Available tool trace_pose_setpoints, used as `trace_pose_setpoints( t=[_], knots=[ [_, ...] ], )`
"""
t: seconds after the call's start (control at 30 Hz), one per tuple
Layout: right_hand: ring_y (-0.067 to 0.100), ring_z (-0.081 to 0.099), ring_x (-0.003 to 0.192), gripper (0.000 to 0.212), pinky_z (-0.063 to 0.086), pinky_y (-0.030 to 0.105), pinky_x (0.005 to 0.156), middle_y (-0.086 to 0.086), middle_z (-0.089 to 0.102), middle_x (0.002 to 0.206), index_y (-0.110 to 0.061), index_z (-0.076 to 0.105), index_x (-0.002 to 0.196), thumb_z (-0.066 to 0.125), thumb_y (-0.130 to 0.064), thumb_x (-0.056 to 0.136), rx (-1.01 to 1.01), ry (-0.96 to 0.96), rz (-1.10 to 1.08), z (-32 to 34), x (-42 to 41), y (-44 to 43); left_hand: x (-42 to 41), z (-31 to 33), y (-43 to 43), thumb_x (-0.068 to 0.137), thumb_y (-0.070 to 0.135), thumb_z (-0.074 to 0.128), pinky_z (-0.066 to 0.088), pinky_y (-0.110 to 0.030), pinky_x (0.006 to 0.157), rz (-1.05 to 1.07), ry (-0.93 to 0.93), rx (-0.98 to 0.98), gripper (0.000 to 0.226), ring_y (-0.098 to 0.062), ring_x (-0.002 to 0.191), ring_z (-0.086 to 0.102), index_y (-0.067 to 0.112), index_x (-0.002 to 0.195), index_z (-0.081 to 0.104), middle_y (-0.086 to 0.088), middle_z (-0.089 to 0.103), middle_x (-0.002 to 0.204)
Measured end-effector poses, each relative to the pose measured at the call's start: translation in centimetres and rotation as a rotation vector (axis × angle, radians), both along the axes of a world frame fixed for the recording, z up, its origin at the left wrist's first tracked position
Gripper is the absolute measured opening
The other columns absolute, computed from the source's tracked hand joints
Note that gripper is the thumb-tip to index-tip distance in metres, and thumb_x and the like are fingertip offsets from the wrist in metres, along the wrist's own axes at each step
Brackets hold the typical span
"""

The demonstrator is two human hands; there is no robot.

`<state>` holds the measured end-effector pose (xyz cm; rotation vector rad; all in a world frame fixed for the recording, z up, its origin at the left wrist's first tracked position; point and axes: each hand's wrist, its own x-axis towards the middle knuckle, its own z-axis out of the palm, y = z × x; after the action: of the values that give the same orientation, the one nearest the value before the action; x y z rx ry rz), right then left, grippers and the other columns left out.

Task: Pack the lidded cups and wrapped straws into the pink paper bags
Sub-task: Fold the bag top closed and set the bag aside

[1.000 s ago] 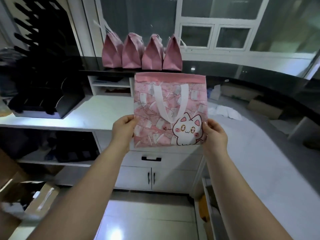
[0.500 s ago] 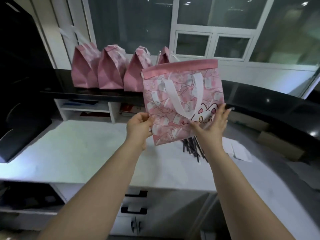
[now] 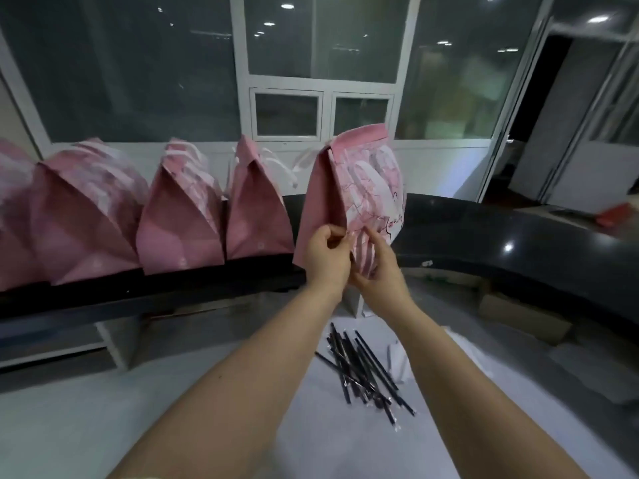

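Patterned pink paper bag with white handles [image 3: 349, 174] held upright, mouth up, at the right end of the row of standing pink bags [image 3: 256, 216] on the black ledge [image 3: 501, 236]. Left hand [image 3: 326, 252] pinches its lower side fold; right hand [image 3: 378, 271] grips its bottom front. Black wrapped straws [image 3: 363, 371] lie heaped on the white tabletop [image 3: 155, 420] below the hands, nearer the right hand.

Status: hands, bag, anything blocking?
Left hand, right hand both pinching pink paper bag at lower edge. Bag upright at right end of bag row. Wrapped straws loose on counter below; no cups in view.
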<state>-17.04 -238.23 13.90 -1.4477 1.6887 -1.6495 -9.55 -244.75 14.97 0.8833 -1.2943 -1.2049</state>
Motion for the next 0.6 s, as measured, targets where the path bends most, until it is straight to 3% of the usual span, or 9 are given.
trace_pose_setpoints(
  t=[0.07,0.13,0.27,0.37,0.43,0.5,0.6],
  knots=[
    [0.02,0.046,0.129,0.077,0.047,0.041,0.102,-0.003,0.04,0.139,-0.021,0.032,0.147,0.065,0.007,0.083,0.049,0.021,-0.064,-0.4,-2.2,-2.4,-1.6,0.1,-1.9,0.087,0.017,0.069,0.048,-0.016,0.063,-0.009,-0.038,-0.045,0.02,0.003,0.062,0.058,0.026,0.071,0.06,0.011,0.065,0.07],
    [0.025,0.043,0.133,0.077,0.043,0.052,0.104,0.004,0.038,0.147,-0.02,0.03,0.148,0.063,0.007,0.084,0.084,0.029,-0.063,-0.9,-4.0,-4.5,-2.9,-0.2,-3.6,0.087,0.016,0.068,0.044,-0.01,0.059,-0.021,-0.055,-0.071,0.024,0.006,0.061,0.059,0.029,0.068,0.06,0.014,0.065,0.066],
    [0.022,0.053,0.125,0.075,0.052,0.048,0.095,0.009,0.047,0.141,-0.024,0.03,0.148,0.056,0.011,0.087,0.081,-0.085,-0.002,-2.5,-5.8,-8.1,-5.0,-1.2,-6.3,0.088,0.02,0.067,0.056,-0.026,0.07,-0.021,-0.121,-0.082,0.024,-0.003,0.071,0.066,0.031,0.068,0.06,0.013,0.068,0.072],
    [0.002,0.061,0.108,0.071,0.058,0.03,0.079,-0.004,0.054,0.128,-0.027,0.033,0.145,0.054,0.011,0.088,0.116,-0.187,0.011,-3.9,-6.5,-10.2,-5.9,-2.3,-7.6,0.09,0.016,0.065,0.058,-0.038,0.079,0.005,-0.185,-0.078,0.019,-0.012,0.079,0.067,0.027,0.074,0.062,0.005,0.069,0.079],
    [-0.009,0.06,0.102,0.067,0.058,0.023,0.076,-0.019,0.053,0.12,-0.026,0.035,0.144,0.053,0.009,0.089,0.126,-0.169,0.012,-4.5,-7.3,-11.4,-6.0,-2.8,-8.1,0.091,0.014,0.063,0.057,-0.035,0.082,-0.015,-0.235,-0.113,0.019,-0.011,0.083,0.066,0.029,0.078,0.063,0.004,0.069,0.086],
    [-0.003,0.056,0.112,0.063,0.056,0.03,0.088,-0.02,0.051,0.122,-0.026,0.036,0.142,0.052,0.006,0.09,0.134,-0.115,0.002,-4.7,-8.4,-12.2,-5.3,-3.0,-8.8,0.089,0.014,0.066,0.053,-0.021,0.081,0.024,-0.282,-0.217,0.017,-0.003,0.086,0.063,0.031,0.086,0.065,0.009,0.066,0.093],
    [-0.01,0.049,0.113,0.065,0.053,0.033,0.094,-0.03,0.046,0.121,-0.036,0.038,0.135,0.055,0.003,0.086,0.136,-0.034,-0.003,-4.4,-10.0,-13.1,-3.1,-3.1,-10.3,0.079,0.018,0.076,0.041,-0.009,0.082,0.302,-0.328,-0.437,0.025,0.001,0.091,0.054,0.026,0.101,0.065,0.014,0.055,0.101]
  ],
)
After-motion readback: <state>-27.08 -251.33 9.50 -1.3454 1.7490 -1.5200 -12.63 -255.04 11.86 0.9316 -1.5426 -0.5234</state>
